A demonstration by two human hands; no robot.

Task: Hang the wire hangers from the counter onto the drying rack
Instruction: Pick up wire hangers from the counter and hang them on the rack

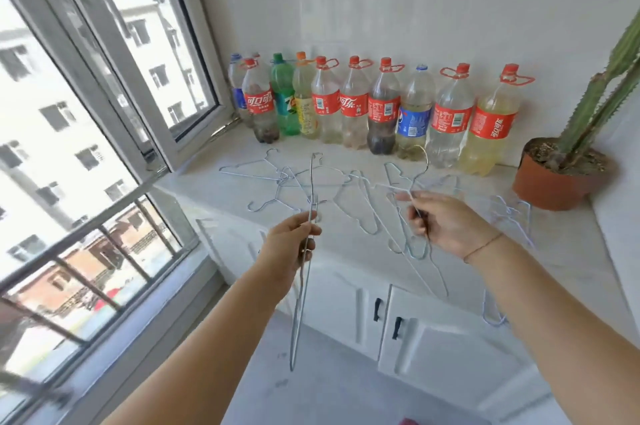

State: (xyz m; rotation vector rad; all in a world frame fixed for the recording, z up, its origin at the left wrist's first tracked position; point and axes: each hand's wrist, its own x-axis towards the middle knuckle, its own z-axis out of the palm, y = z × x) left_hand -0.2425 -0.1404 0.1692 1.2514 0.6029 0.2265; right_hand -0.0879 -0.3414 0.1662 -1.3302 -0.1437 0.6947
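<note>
Left grip (294, 244): forearm raised, fingers clasping thin silver wire hanger (311, 182), upright, edge-on. Right grip (446, 223): palm inward, pinching pale blue wire hanger (420, 173); white bench (346, 157) beyond.

The wire hangers (277, 178) were thin bare metal, silvery with a dull sheen. The bench (571, 234) under them looked like smooth pale stone, faintly veined and softly glossy. The bottles (353, 105) were clear shiny plastic with glossy printed labels and plastic caps. The pot (550, 189) was smooth and terracotta-coloured — clay or plastic could not be told. The wall (415, 8) was glossy white tile.
</note>
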